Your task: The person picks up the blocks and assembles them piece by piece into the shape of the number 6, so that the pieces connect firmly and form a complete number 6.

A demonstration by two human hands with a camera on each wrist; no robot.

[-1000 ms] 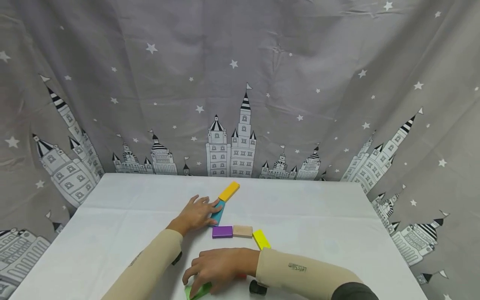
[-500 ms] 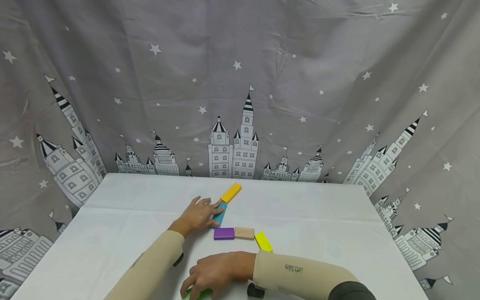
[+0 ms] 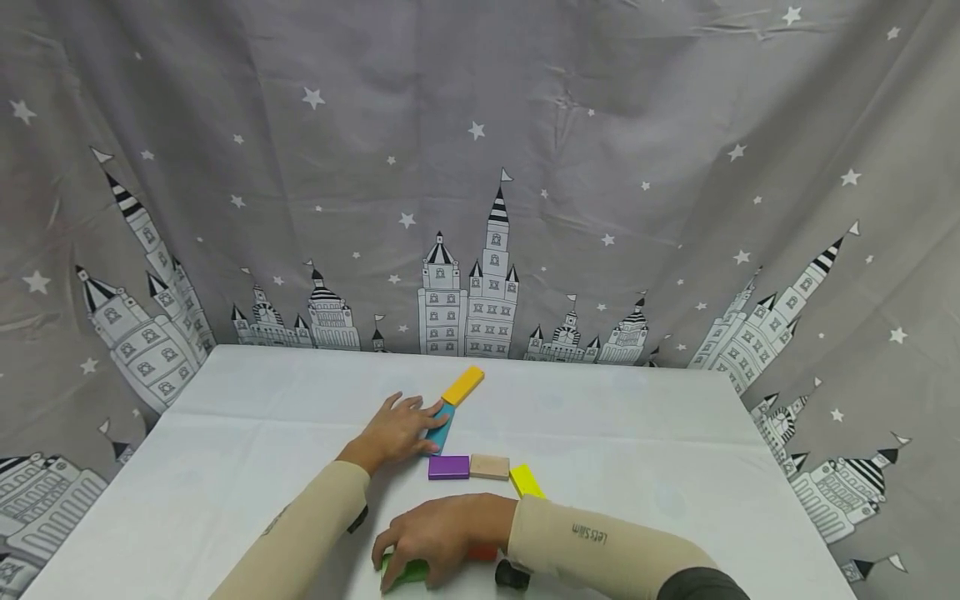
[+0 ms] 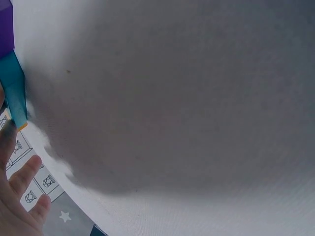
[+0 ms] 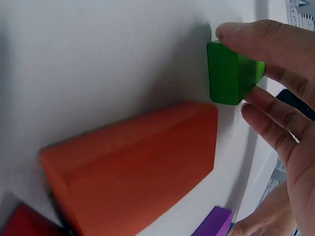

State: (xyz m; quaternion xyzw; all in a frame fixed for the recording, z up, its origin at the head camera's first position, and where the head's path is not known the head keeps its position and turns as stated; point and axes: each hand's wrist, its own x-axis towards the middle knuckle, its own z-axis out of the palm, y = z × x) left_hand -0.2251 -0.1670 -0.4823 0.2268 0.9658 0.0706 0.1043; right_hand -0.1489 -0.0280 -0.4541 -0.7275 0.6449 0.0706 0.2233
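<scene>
it is a curtained indoor place — a grey curtain [image 3: 570, 150] with printed castles [image 3: 491, 300] and white stars [image 3: 313, 97] hangs directly behind a white-covered table [image 3: 645, 442] — whether home or studio, i cannot tell.

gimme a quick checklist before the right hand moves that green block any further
1. Green rectangular block held: ok, the right hand pinches it.
2. Blue rectangular block touched by the left hand: ok.
3. Purple rectangular block end to end with the tan rectangular block: ok, they appear to meet.
4. Green block touching the orange-red rectangular block: cannot tell, any gap is unclear.
5. Orange-red block plainly visible from the head: not ok, the right hand and arm hide most of it.
</scene>
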